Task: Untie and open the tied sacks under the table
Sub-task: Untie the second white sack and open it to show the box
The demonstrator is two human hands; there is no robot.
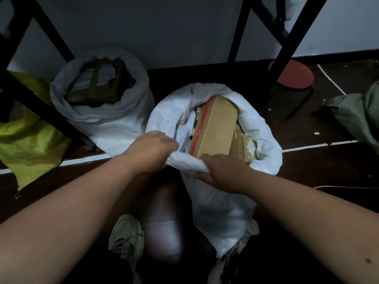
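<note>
Fingers of both hands curl round the near rim of a white sack (215, 201) on the dark floor, the left hand (151, 150) pinching the folded edge, the right hand (223, 171) gripping it beside a cardboard box (217, 128) with a red stripe. The sack stands open between the person's shoes, near the white floor line. A second white sack (102, 111), also open, sits behind under the bench frame (37, 95), well apart from a yellow-green sack (28, 144) at the left edge. Pulled too hard, the thin rim may tear or the sack tip toward the knees, spilling boxes. Labels on the parcels are too blurred to read.
</note>
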